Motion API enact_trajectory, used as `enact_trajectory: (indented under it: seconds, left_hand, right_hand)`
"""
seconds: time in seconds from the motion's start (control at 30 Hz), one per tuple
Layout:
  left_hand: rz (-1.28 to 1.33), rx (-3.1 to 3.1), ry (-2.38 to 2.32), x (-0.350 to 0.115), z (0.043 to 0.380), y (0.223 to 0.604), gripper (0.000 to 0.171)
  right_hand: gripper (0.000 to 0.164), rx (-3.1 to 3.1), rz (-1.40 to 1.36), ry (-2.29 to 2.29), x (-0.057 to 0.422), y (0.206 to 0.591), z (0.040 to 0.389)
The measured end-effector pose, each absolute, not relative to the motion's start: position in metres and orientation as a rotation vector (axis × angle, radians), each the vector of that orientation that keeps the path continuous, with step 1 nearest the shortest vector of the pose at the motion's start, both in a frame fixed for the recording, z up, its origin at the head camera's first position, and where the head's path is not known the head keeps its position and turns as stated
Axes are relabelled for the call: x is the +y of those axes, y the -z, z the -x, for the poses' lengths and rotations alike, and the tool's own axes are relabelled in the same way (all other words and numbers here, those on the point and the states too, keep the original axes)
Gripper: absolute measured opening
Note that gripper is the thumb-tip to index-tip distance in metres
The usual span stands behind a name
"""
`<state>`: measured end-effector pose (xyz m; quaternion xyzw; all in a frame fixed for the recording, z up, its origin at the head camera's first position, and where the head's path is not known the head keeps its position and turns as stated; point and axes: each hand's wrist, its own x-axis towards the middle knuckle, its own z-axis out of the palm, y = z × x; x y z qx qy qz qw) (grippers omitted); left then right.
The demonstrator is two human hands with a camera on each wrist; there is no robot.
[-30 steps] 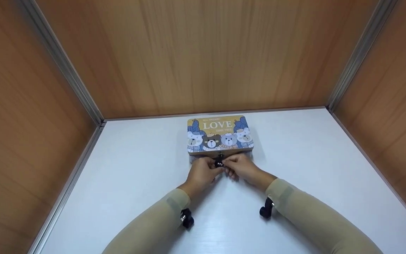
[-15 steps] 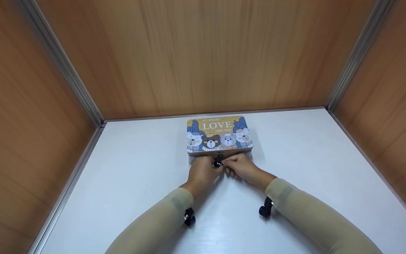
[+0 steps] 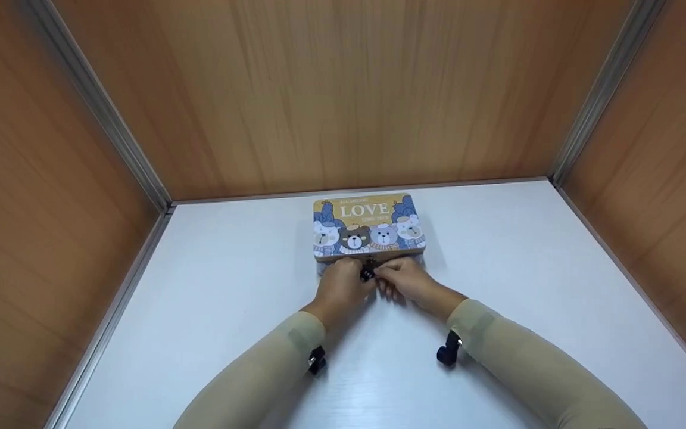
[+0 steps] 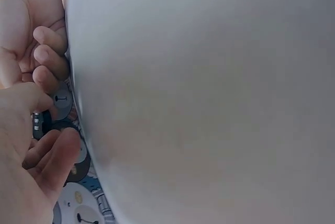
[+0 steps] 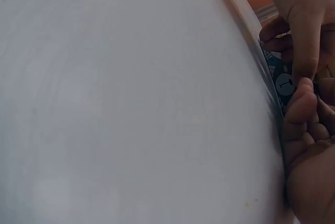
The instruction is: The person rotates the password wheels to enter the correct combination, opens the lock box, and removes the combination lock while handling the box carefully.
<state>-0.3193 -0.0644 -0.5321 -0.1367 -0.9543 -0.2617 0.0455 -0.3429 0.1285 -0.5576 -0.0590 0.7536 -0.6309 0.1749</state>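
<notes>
A tin box (image 3: pixel 368 215) with a yellow and blue bear-print lid reading LOVE stands shut on the white table, its front toward me. At its front latch hangs a small black combination padlock (image 3: pixel 367 273); pale dial marks show on it in the left wrist view. My left hand (image 3: pixel 340 287) holds the padlock from the left, thumb and fingers about it. From the right, my right hand (image 3: pixel 412 282) pinches it between thumb and index finger, the other fingers curled below. In both wrist views the hands meet low before the box front, and fingers hide much of the padlock.
Wood-grain panels (image 3: pixel 343 95) with grey metal corner strips enclose the white tabletop (image 3: pixel 236 268) at the back and both sides. The box stands near the back edge. A black wrist camera (image 3: pixel 448 351) hangs under the right sleeve, and another (image 3: pixel 317 361) under the left.
My left hand has turned over slightly about the padlock, which now shows pale marks where a shiny dark face was. My right hand has hardly moved.
</notes>
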Motion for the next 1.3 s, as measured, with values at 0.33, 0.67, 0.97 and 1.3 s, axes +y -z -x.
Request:
enact_trajectory:
  seconds: [0.33,0.67,0.97,1.3]
  left_hand:
    - [0.552,-2.923,0.533,-0.066,0.322,0.529,0.03]
    - [0.639,-2.877,0.268,-0.065,0.322,0.526,0.013]
    - [0.541,-2.954,0.691,-0.067,0.318,0.528,0.047]
    - [0.58,-3.043,0.736,-0.076,0.311,0.529,0.021]
  right_hand:
    - [0.027,2.122,0.167,1.805,0.128,0.56,0.344]
    - [0.027,2.097,0.221,1.808,0.129,0.561,0.344]
    - [0.019,2.122,0.169,1.759,0.132,0.558,0.342]
    - [0.021,2.21,0.167,1.584,0.135,0.55,0.338]
